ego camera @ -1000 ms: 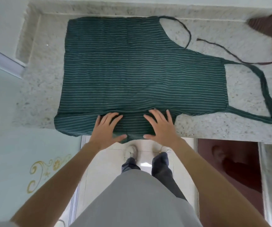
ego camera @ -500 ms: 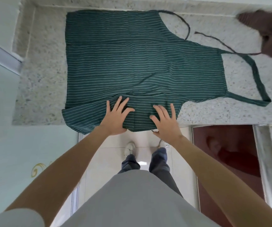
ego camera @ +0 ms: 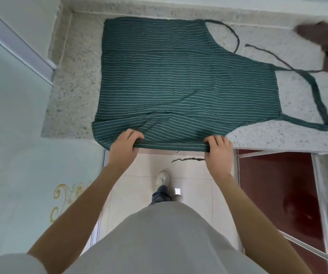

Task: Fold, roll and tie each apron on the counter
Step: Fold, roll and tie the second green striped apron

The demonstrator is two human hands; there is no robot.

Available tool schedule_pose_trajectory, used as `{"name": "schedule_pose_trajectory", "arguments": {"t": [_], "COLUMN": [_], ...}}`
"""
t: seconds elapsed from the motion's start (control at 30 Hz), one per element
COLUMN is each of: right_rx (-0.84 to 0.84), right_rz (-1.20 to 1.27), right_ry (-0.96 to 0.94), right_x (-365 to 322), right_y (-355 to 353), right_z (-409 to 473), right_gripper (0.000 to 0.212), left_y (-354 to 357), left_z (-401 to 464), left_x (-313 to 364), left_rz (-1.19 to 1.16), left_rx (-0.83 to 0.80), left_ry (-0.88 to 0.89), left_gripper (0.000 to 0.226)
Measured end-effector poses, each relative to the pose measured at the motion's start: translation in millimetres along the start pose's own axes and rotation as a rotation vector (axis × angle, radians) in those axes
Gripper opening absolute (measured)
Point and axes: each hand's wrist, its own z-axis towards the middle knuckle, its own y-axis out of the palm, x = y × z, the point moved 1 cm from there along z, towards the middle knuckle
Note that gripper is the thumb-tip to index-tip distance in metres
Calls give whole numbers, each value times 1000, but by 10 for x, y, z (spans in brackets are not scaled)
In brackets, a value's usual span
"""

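Left hand (ego camera: 124,144) and right hand (ego camera: 218,150) each pinch the near edge of the green striped apron (ego camera: 179,76). It lies spread on the speckled counter (ego camera: 76,76)

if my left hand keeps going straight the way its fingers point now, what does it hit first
The left hand grips the near edge of the green apron, fingers pointing away over the counter. Going straight on, it would likely meet the raised crease of apron fabric just beyond it.

Speckled stone counter (ego camera: 74,80), pale tiled floor (ego camera: 188,186), dark red cabinet door (ego camera: 273,186).
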Motion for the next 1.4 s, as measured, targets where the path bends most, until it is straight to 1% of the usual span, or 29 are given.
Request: {"name": "schedule_pose_trajectory", "arguments": {"t": [0.07, 0.17, 0.2, 0.27, 0.33, 0.4, 0.5, 0.6, 0.67, 0.7, 0.77, 0.87, 0.97, 1.03, 1.2, 1.33, 1.4], "right_rx": [-62, -246, -284, -297, -297, -289, -263, -197, -94, -38, 34, 89, 91, 70, 60, 82, 54], "right_rz": [97, 210, 221, 237, 272, 353, 481, 542, 572, 579, 562, 533, 518, 503, 408, 372, 349], "right_ry": [-2, -86, -105, -138, -174, -152, -2, 44, 81, 100, 116, 114, 104, 122, 168, 200, 231], "right_x": [146, 309, 351, 422, 473, 486, 464, 449, 427, 404, 345, 287, 244, 221, 164, 60, 0], "right_y": [-111, -189, -216, -283, -366, -484, -613, -670, -738, -784, -877, -956, -947, -918, -840, -777, -689], "right_z": [-41, -150, -188, -265, -319, -370, -399, -362, -280, -195, 3, 474, 992, 1339, 2268, 2914, 3238], "right_gripper": [34, 36, 33, 22, 14, 13, 12, 24, 21, 18, 19, 22, 24, 27, 28, 27, 27], "left_y": [-37, -62, -79, -102, -157, -217, -337, -483, -585, -649, -736, -848, -944, -1013, -1185, -1298, -1287], "left_z": [-129, -311, -365, -474, -567, -641, -683, -660, -596, -519, -304, 196, 678, 1002, 1922, 2580, 2899], "left_x": [-29, -87, -114, -162, -182, -161, -112, -4, 86, 117, 145, 108, 52, 25, -97, -244, -370], "left_rz": [-44, -20, 0, 21, -8, -25, 10, 32, -43, -71, -78, 7, 80, 102, 187, 226, 207], "left_rx": [-1, 12, 10, -7, -28, -49, -42, 55, 157, 201, 254, 317, 361, 347, 277, 294, 285], "left_ry": [-62, -137, -169, -203, -204, -198, -209, -186, -104, -59, -13, 14, 30, 14, 17, 45, 40], "left_gripper": [38, 36, 33, 29, 27, 23, 19, 16, 21, 26, 31, 32, 21, 16, 19, 20, 20]}}
